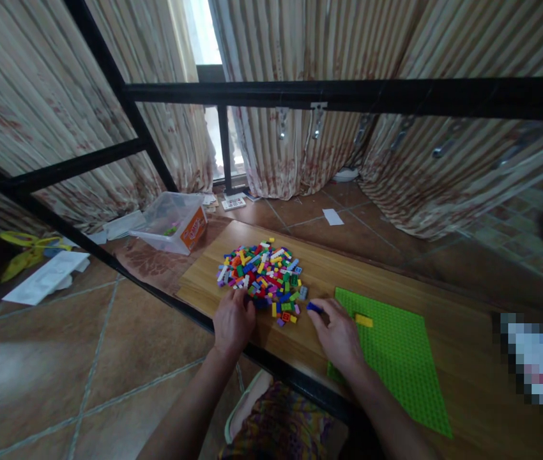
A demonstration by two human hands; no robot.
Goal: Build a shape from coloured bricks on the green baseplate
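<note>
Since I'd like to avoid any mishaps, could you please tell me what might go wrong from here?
The right hand holds a small blue brick by one end, so it might slip. The left hand is at the pile of loose bricks, near the edge of the table; a nudge could send some onto the floor.

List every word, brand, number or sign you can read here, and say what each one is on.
None can be read with certainty.
Orange label on the clear plastic bin: pale lettering, too small and blurred.
White item with dark print on the floor near the window: too small.
Pixelated item at far right: nothing legible.
</note>
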